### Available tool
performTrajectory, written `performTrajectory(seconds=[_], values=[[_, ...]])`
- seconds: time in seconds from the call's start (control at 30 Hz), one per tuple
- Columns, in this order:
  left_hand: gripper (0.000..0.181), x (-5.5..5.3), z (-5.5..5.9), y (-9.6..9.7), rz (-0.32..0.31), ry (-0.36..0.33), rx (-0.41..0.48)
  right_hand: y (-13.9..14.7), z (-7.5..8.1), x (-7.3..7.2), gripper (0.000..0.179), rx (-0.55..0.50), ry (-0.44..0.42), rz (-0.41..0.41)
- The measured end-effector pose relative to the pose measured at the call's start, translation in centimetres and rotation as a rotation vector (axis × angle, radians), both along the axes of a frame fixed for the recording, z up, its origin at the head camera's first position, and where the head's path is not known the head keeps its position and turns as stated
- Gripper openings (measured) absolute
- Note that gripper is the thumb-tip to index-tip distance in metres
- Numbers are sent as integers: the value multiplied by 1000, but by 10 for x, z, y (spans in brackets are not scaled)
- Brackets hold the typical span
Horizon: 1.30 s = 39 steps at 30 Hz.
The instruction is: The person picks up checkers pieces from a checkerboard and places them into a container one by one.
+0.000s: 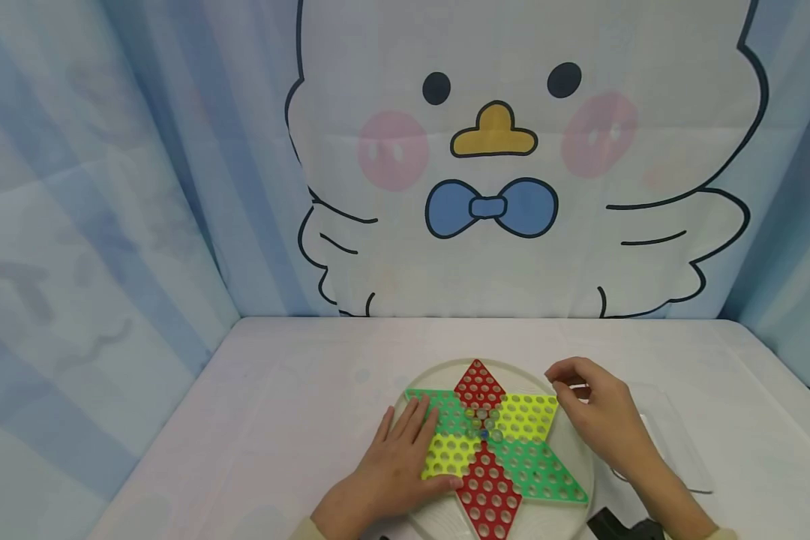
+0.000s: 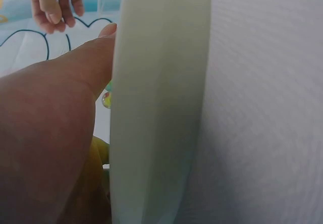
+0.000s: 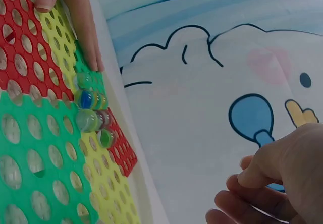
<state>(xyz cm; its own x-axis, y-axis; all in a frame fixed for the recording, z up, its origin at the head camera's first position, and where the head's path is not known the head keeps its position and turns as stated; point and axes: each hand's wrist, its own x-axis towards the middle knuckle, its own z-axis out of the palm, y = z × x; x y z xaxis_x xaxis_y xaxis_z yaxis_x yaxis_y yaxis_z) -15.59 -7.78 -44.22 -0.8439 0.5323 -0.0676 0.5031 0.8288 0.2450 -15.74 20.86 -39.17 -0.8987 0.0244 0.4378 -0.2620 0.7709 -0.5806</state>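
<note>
A Chinese checkers board (image 1: 536, 469), star-shaped with red, yellow and green sections full of holes, lies in a round pale tray (image 1: 572, 465). Glass marbles (image 1: 484, 423) cluster at its centre; a blue one (image 3: 86, 99) stands out among clear and green ones in the right wrist view. My left hand (image 1: 405, 459) rests spread over the board's left side, its thumb on the near red section. Over the tray's right edge hovers my right hand (image 1: 597, 409), fingers loosely bent, and nothing shows between them. The tray's side wall (image 2: 161, 93) fills the middle of the left wrist view.
A clear plastic box (image 1: 682, 435) lies on the white table (image 1: 243, 427) behind my right forearm. Near the front edge, right of the tray, is a black object (image 1: 624, 526). A cloth backdrop (image 1: 499, 277) with a cartoon figure hangs behind the table.
</note>
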Motion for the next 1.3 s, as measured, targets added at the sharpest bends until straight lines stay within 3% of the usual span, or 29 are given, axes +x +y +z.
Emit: performTrajectory(seconds=[0.6, 0.87, 1.3], values=[[98, 1, 1, -1, 9, 16, 14, -27, -15, 0, 12, -131, -124, 176], [97, 0, -1, -2, 10, 8, 21, -35, -27, 0, 13, -143, -113, 234], [98, -1, 0, 0, 8, -12, 11, -44, -40, -1, 19, -165, -243, 257]])
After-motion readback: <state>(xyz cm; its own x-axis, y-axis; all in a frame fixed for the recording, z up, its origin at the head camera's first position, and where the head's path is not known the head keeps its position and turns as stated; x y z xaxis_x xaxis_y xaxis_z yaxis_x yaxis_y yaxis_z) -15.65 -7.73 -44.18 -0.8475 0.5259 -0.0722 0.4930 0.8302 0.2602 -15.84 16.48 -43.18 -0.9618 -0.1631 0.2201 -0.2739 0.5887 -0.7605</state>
